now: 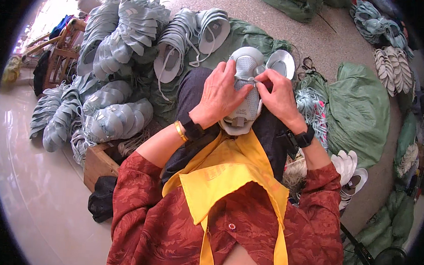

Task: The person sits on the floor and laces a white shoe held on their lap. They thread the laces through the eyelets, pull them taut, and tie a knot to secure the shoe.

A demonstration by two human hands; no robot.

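A pale grey shoe upper (244, 105) with a mesh tongue rests on my lap between my knees, its rounded toe part pointing away from me. My left hand (223, 95) lies along its left side, fingers closed over the edge and thumb on the tongue. On the opposite side my right hand (278, 97) makes a pinch beside the tongue, where a thin pale shoelace (246, 79) crosses the upper. The fingertips partly hide the strand. Just beyond my right hand is another pale upper (281, 63), its opening facing up.
Stacked grey uppers (124, 38) are heaped at the left, above a wooden box (99, 165). Loose laces (312, 111) hang at the right beside a green sack (359, 115). White uppers (345, 166) lie near my right elbow. A yellow apron (229, 173) covers my front.
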